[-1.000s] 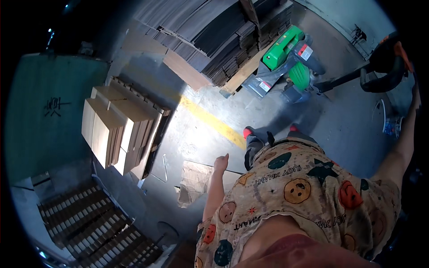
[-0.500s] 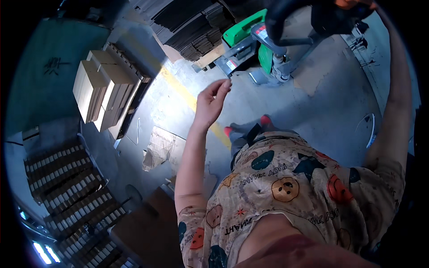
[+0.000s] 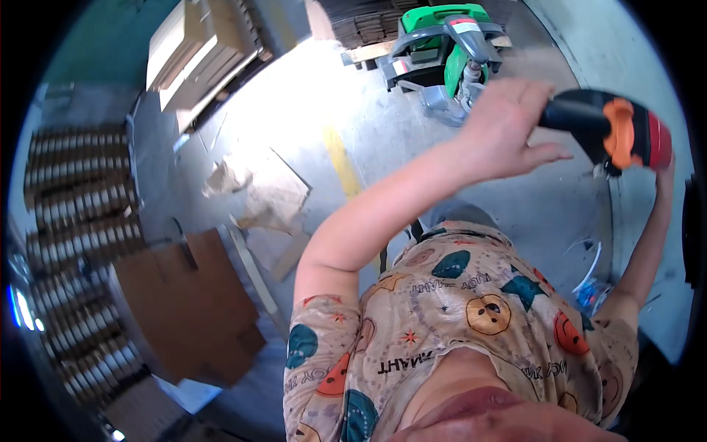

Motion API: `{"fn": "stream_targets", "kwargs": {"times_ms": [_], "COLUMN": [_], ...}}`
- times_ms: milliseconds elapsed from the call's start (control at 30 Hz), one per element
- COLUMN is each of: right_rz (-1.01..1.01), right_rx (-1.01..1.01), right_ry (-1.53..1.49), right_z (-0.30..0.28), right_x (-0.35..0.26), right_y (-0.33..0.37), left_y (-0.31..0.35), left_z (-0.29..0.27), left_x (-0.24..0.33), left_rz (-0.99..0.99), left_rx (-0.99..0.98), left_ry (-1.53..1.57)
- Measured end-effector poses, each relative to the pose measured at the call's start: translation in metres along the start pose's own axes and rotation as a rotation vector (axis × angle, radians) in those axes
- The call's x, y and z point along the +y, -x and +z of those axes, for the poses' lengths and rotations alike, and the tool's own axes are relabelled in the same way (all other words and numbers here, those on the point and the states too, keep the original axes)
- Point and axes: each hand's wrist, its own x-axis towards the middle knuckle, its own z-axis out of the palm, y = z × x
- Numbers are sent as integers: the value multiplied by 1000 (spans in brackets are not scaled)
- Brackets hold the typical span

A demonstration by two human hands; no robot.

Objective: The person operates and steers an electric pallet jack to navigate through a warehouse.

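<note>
My left hand (image 3: pixel 504 121): fingers open at the left end of the black, orange-and-red handle (image 3: pixel 620 131), not yet gripping. My right hand (image 3: pixel 665 175): at its red end, grip indeterminable. Green-grey pallet jack (image 3: pixel 454 70): at near edge of wooden pallet (image 3: pixel 372 51)

Our left hand (image 3: pixel 504 121) is now up and across beside the black and orange handle (image 3: pixel 620 132), opened from its loose curl, more of the big brown cardboard (image 3: pixel 195 302) showing to us than before.

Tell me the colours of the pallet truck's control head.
The control head is black, orange and red, showing best in the head view.
</note>
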Motion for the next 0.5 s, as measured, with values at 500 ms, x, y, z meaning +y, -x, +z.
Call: {"fn": "stream_targets", "kwargs": {"times_ms": [500], "right_rz": [-97], "right_rx": [-1394], "right_ry": [94], "right_z": [-46], "right_x": [-50], "right_y": [58], "left_y": [120], "left_z": [66], "left_x": [109], "left_rz": [-378], "left_rx": [150], "left_ry": [-451]}}
